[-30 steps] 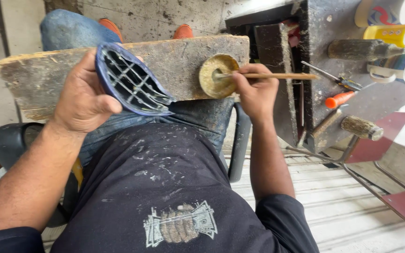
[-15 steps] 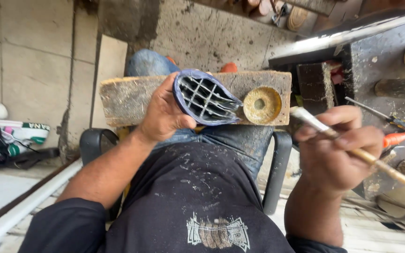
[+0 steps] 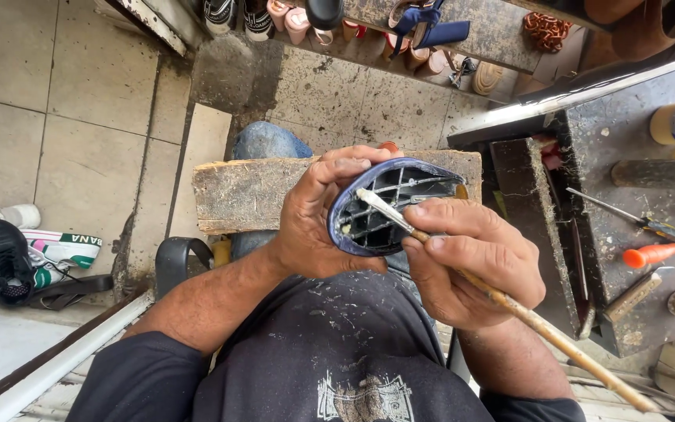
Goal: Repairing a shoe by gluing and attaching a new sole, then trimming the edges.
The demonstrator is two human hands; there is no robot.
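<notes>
Right over my lap, my left hand (image 3: 314, 227) is wrapped around a dark blue shoe sole (image 3: 391, 205), fingers curled over its top edge and thumb tucked under, so the gridded inside faces up at me. My right hand (image 3: 470, 262) is pinched tight on a thin wooden-handled brush (image 3: 509, 309), thumb and fingers pressed together around the stick. The pale bristle tip sits on the grid near the sole's upper left, touching the ribs. The long handle runs down and off to the right, past my wrist. Just behind the sole lies a rough wooden plank (image 3: 251, 191) across my knees, and the sole hides whatever sits on the plank's right end. Off to my right is a dark workbench (image 3: 603, 156) with an orange-handled screwdriver (image 3: 654, 254) and a wooden-handled tool (image 3: 658, 173) lying well apart from my hands. Down on the tiled floor to my left sit a black shoe (image 3: 1, 258) and a white sneaker (image 3: 64, 248), side by side.
</notes>
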